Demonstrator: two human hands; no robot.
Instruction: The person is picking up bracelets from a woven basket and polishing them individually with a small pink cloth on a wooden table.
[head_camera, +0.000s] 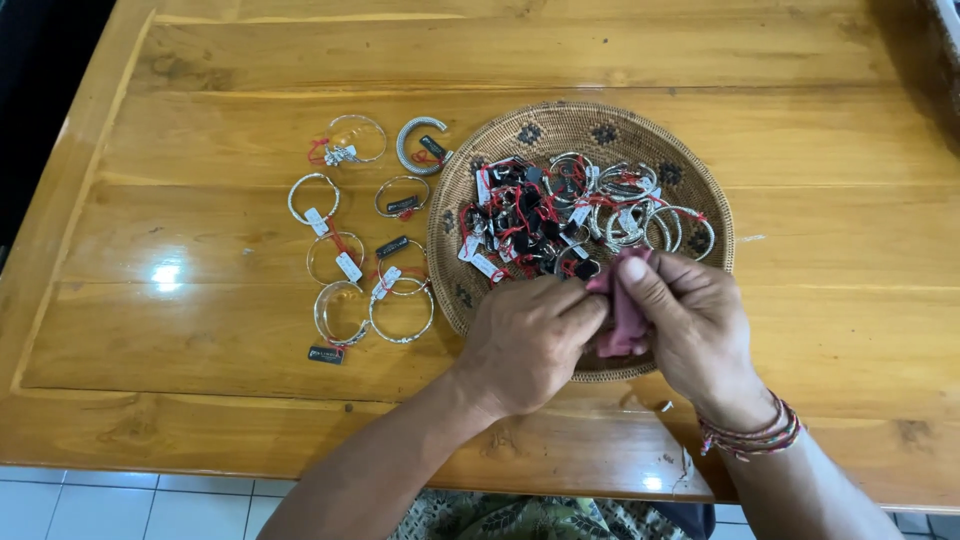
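Presently both hands, left hand (527, 340) and right hand (690, 325), pinch a pink cloth (625, 318) with clenched fingers over the woven tray (690, 160); tagged bangles (600, 205) lie tangled, red strings could snag the cloth.

Two hands meet over a woven basket tray (690, 170) on a wooden worktop (200, 70). The left hand (525, 340) and right hand (695, 320) pinch a pink cloth (625, 320). Tagged silver bangles (360, 250) lie just left of the tray.

The worktop (250, 350) is glossy varnished wood. The basket (600, 125) is rough woven fibre. The bangles (400, 310) are shiny metal, the cloth (625, 320) matt pink.
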